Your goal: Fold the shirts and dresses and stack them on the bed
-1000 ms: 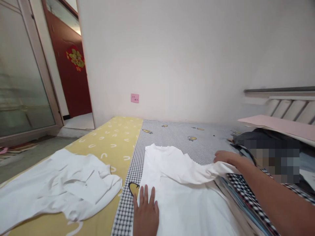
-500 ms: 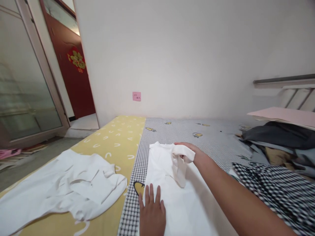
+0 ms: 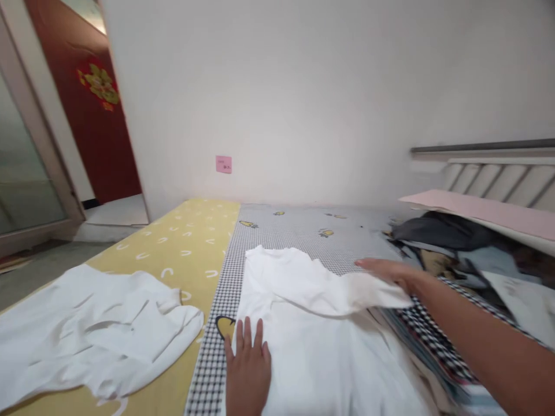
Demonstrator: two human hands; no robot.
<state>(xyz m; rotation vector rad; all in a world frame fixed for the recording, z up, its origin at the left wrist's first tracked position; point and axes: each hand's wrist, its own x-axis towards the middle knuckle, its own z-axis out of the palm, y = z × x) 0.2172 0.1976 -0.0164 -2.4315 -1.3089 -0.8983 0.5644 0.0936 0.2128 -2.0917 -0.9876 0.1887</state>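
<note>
A white long-sleeved shirt (image 3: 312, 346) lies on the checked part of the bedding. Flat on its left edge rests my left hand (image 3: 248, 370), fingers spread. My right hand (image 3: 390, 274), slightly blurred, grips the end of the shirt's sleeve and holds it stretched out to the right, over the shirt's right side. The collar lies towards the wall. A second white garment (image 3: 108, 329) lies crumpled on the yellow bedding at the left, touched by neither hand.
Folded clothes (image 3: 437, 231) are piled at the right, with a pink board (image 3: 477, 211) on top and checked cloth nearer me. Behind them is a metal bed rail (image 3: 485, 147). A pink note (image 3: 224, 164) is stuck on the wall beyond the bed.
My right hand has moved right with the sleeve, which was folded over the shirt and is now drawn outwards. The view has turned somewhat to the right. My left hand still lies on the shirt.
</note>
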